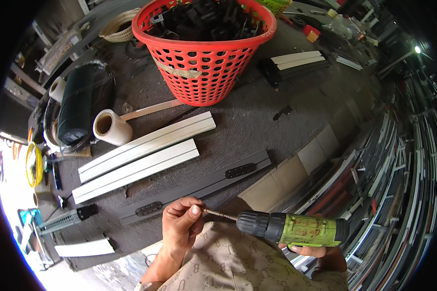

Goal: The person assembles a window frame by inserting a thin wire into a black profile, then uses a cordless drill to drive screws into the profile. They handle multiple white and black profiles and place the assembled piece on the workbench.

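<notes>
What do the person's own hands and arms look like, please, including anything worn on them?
The left hand and the partly hidden right hand wear no visible gloves. No watch or band shows on the left wrist. The left forearm is mostly bare; the clothing is tan with a darker repeating print.

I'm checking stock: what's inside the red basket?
The red basket holds a heap of black parts; whatever lies beneath the top layer is covered.

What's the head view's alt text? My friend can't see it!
The right hand holds a green and black drill, its thin metal bit pointing at the pinching left hand. Beyond are a dark grey strip, two white strips and a red plastic basket.
</notes>
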The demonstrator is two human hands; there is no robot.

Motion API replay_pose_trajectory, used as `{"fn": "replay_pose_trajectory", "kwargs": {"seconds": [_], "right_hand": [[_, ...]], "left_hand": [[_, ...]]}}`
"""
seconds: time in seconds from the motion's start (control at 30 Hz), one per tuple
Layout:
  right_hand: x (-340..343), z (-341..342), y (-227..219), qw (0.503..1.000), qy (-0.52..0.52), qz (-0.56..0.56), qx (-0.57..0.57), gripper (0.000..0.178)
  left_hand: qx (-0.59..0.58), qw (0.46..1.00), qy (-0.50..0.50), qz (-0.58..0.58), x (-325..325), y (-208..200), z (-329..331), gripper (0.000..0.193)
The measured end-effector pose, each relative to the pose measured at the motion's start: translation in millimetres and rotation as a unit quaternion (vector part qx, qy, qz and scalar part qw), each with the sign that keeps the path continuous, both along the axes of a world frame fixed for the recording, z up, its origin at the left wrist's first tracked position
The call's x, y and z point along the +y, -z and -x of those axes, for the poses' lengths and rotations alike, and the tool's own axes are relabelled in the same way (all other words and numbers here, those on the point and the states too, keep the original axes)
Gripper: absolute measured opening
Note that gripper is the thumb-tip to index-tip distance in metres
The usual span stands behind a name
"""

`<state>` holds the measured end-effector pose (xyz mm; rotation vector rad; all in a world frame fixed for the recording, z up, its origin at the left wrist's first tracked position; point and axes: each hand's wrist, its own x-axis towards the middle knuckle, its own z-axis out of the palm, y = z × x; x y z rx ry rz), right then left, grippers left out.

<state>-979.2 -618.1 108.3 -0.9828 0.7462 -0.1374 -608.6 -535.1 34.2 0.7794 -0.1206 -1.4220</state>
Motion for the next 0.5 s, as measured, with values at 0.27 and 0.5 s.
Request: {"fn": "replay_pose_trajectory", "kwargs": {"seconds": [0.27, 0.5], "right_hand": [[-52.1, 18.2, -18.7, 0.995, 0.083, 0.05, 0.028, 0.028], [-85.4, 50.1, -3.3, 0.985, 0.143, -0.011, -0.101, 0.064]], "left_hand": [[-0.002, 0.997, -0.054, 0.053, -39.5, -0.8, 57.1, 0.016], [-0.257, 0.964, -0.054, -0.035, -74.3, -17.2, 77.7, 0.037]]}}
